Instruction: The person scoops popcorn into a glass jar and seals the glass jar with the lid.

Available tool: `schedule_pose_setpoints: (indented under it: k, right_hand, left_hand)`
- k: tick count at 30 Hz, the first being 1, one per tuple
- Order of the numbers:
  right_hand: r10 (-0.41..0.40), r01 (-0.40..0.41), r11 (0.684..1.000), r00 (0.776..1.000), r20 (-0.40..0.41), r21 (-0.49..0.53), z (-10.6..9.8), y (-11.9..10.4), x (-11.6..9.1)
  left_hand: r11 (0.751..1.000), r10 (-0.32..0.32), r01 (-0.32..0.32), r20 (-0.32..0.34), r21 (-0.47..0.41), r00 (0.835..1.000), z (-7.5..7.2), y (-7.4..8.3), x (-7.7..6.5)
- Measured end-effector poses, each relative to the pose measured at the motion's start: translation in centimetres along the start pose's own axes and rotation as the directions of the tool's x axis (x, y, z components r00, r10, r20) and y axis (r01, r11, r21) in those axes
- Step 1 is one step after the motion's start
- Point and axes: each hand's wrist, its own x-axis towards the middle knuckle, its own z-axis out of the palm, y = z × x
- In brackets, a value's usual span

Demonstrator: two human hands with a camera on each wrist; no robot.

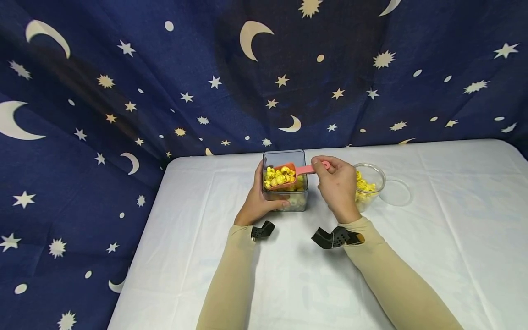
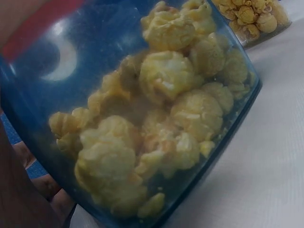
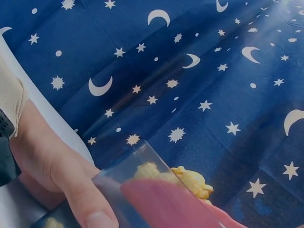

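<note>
In the head view, my left hand [image 1: 256,202] grips a clear square container [image 1: 284,158] from its left, the thumb lying across the front. Yellow popcorn [image 2: 156,109] covers its bottom, seen through the wall in the left wrist view. Between the thumb and fingers of my right hand [image 1: 339,187] is the handle of a pink scoop [image 1: 304,170]. The scoop's bowl is heaped with popcorn [image 1: 280,178] and sits at the container's mouth, roughly level. In the right wrist view the scoop [image 3: 164,202] shows partly through the container wall.
A round clear tub [image 1: 383,179] of yellow popcorn stands just right of my right hand, partly hidden by it. Beside it a clear round lid [image 1: 408,195] lies flat on the white-covered table [image 1: 445,238]. A blue curtain [image 1: 231,73] with moons and stars hangs behind.
</note>
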Motion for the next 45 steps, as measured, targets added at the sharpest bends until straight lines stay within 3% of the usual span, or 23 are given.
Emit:
schedule_pose_setpoints:
  k: [5,15,30,45]
  right_hand:
    - [0.010,-0.010,1.000,1.000,-0.013,0.021,-0.1,0.1,-0.2]
    - [0.030,-0.027,0.998,0.998,-0.057,0.059,-0.2,0.4,-0.7]
    - [-0.043,0.060,0.988,0.992,-0.121,0.143,-0.5,0.7,-1.1]
    - [-0.021,0.056,0.969,0.989,-0.146,0.242,-1.2,0.0,-1.4]
  left_hand:
    - [1.000,-0.007,0.007,-0.005,0.013,1.000,-0.1,-0.1,0.0]
    - [0.993,0.000,0.004,-0.033,0.114,0.999,-0.7,-2.6,0.6]
    - [0.985,0.022,-0.013,-0.050,0.174,0.999,-0.7,-2.6,0.7]
    - [0.987,0.023,-0.014,-0.054,0.163,0.998,-0.4,-2.7,0.6]
